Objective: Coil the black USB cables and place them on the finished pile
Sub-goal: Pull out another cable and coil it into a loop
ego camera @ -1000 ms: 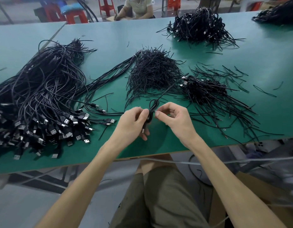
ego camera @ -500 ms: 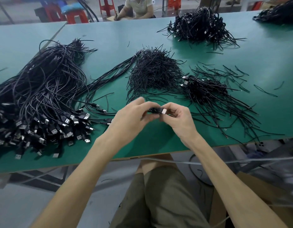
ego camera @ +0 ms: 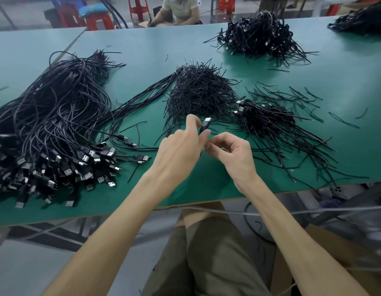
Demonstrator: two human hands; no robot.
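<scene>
My left hand grips a coiled black USB cable between thumb and fingers, its silver plug sticking up past the fingertips. My right hand is just beside it with curled fingers pinching at the lower end of the same bundle; the exact contact is hidden. Both hands hover above the green table near its front edge. A big heap of uncoiled cables with USB plugs lies on the left. The pile of coiled cables lies to the right of my hands.
A mound of short black ties sits behind my hands. Another cable heap is at the far side, with one more heap at the far right. A person sits across the table. Loose ties scatter right of the finished pile.
The cable went from a long loop between both hands to a tight bundle. My hands rose and shifted slightly right, the plug now pointing up.
</scene>
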